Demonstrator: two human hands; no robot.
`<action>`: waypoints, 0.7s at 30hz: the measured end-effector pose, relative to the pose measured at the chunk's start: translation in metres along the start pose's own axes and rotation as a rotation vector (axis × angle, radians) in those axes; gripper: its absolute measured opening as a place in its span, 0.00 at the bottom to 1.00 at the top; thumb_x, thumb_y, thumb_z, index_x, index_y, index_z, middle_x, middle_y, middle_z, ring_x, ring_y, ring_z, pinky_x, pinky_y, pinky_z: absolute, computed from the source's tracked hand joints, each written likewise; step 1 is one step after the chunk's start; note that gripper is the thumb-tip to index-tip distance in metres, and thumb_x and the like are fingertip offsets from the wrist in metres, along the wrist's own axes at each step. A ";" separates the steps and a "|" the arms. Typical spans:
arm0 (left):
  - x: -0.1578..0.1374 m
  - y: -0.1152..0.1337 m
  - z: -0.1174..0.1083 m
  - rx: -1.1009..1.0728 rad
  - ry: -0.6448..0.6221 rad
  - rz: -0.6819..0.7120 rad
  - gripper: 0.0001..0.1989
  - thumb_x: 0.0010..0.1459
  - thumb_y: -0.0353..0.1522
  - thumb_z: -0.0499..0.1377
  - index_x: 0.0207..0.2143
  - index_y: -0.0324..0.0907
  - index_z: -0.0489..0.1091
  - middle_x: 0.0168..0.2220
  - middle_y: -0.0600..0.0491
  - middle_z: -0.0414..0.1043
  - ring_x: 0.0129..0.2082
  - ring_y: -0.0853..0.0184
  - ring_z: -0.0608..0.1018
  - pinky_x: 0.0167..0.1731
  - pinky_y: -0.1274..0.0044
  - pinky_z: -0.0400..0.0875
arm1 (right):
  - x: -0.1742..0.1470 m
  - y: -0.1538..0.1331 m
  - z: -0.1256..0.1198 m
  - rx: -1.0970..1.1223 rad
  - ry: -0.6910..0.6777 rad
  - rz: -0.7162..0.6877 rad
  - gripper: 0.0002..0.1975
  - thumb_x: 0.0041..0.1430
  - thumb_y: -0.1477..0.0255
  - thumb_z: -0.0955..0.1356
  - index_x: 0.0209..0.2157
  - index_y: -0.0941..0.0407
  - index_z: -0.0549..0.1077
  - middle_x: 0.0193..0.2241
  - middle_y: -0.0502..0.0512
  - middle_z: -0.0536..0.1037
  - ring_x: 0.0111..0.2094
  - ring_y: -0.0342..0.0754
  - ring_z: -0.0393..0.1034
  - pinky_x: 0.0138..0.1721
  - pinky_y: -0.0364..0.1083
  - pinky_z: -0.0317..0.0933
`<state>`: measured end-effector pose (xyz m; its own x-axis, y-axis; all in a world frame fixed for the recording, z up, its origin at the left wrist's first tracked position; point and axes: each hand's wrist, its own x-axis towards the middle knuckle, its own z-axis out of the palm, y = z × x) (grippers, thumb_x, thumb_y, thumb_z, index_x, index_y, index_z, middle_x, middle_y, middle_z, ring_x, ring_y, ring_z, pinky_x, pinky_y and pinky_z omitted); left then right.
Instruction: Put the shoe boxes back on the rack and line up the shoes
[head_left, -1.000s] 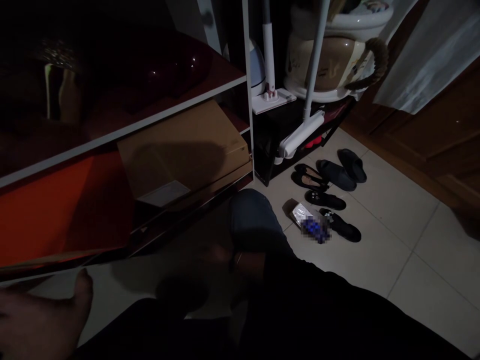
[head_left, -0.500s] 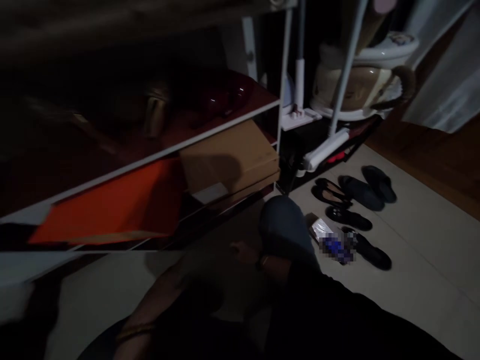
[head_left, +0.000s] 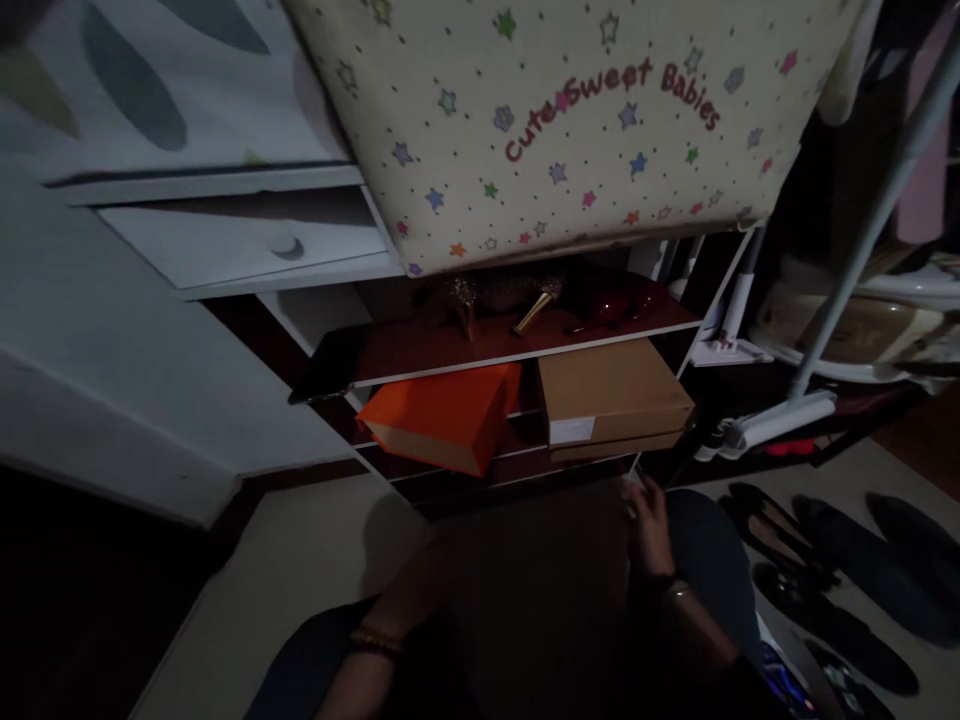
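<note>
Low in the centre, the left hand is deep in shadow, the right hand beside a denim-clad knee — mid-frame, an orange box and a brown cardboard box sit under a gold-heeled shoe; black flats lie lower right.

Shows a bare left hand, blurred into shadow, and a bare right hand in clearer light, both at the lower middle of the frame. Wears a beaded bracelet, brownish yellow, on the left side. Has a dark band on the right, with a slim, pale, shiny bangle next to it. Wears a black sleeve near the bottom edge, right of centre, and blue denim trousers, too dim to make out seams.
</note>
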<state>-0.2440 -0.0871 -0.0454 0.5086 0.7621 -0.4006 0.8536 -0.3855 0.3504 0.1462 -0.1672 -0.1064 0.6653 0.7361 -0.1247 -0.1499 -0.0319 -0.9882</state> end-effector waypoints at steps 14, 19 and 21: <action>0.074 0.199 -0.001 -0.752 0.478 0.447 0.56 0.64 0.42 0.62 0.77 0.36 0.26 0.79 0.39 0.25 0.79 0.56 0.36 0.76 0.62 0.38 | 0.063 -0.112 -0.015 -0.100 -0.063 -0.385 0.43 0.68 0.43 0.62 0.73 0.55 0.59 0.72 0.64 0.60 0.74 0.56 0.52 0.74 0.55 0.44; 0.073 0.219 0.021 -0.748 0.428 0.477 0.60 0.60 0.37 0.64 0.77 0.40 0.23 0.78 0.42 0.18 0.78 0.57 0.32 0.76 0.63 0.36 | 0.087 -0.109 -0.029 -0.090 -0.009 -0.368 0.49 0.63 0.42 0.66 0.76 0.52 0.52 0.73 0.62 0.58 0.73 0.59 0.53 0.73 0.56 0.46; 0.071 0.222 0.024 -0.741 0.425 0.492 0.60 0.59 0.35 0.64 0.77 0.42 0.22 0.79 0.44 0.18 0.78 0.58 0.32 0.76 0.64 0.36 | 0.091 -0.108 -0.035 -0.089 0.007 -0.333 0.53 0.61 0.41 0.66 0.77 0.52 0.47 0.75 0.61 0.54 0.74 0.59 0.50 0.74 0.57 0.43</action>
<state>-0.0155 -0.1312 -0.0169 0.5813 0.7838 0.2186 0.1976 -0.3965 0.8965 0.2482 -0.1202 -0.0141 0.6720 0.7115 0.2054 0.1405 0.1499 -0.9787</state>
